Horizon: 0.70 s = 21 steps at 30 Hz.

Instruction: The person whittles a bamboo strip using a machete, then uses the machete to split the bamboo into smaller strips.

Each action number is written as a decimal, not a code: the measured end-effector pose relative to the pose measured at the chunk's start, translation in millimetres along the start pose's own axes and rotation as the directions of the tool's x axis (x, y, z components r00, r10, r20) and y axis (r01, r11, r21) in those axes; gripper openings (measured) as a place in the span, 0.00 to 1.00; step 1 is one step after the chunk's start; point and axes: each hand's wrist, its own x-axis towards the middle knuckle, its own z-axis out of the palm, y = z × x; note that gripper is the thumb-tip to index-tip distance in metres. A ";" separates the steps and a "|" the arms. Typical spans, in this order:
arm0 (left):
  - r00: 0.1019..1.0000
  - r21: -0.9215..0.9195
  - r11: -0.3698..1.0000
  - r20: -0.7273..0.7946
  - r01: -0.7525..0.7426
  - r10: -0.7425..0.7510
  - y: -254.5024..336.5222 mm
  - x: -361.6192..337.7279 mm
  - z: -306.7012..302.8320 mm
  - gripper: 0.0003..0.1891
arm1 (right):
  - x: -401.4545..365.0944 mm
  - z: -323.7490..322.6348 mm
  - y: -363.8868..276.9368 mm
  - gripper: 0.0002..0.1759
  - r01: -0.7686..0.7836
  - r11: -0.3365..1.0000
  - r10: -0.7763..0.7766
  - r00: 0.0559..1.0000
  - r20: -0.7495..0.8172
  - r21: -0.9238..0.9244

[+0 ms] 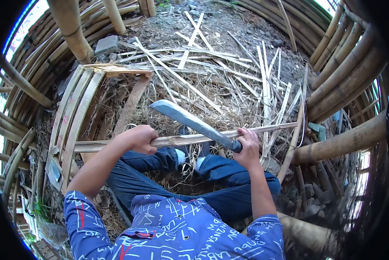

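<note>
My left hand is closed around a long split bamboo strip that lies crosswise over my lap. My right hand grips the dark handle of a machete. Its broad blade points up and to the left, crossing above the strip near my right hand. The fingertips of that hand reach the strip's far side. To the left, the strip's end overlaps a wooden crate-like frame of slats. My crossed legs in blue jeans sit just below the strip.
Thin bamboo slivers and curled shavings litter the ground ahead. Thick bamboo poles stand and lean on the right, with more poles at the left. A grey block lies behind the frame.
</note>
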 end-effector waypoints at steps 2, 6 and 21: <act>1.000 -0.021 1.000 -0.008 -0.017 0.016 -15.8 -1.2 14.0 0.20 | 9.1 -3.2 5.7 0.15 0.018 0.999 -0.016 0.998 0.054 -0.041; 0.999 -0.064 0.997 -0.001 -0.043 0.043 -24.6 -13.3 36.7 0.20 | 20.9 -6.1 15.0 0.15 -0.007 0.998 0.015 0.992 0.122 -0.068; 0.694 0.054 0.985 -0.716 0.165 -0.077 36.7 -18.3 -4.9 0.37 | 92.9 -82.6 25.6 0.15 -0.368 0.867 0.394 0.919 0.010 -0.338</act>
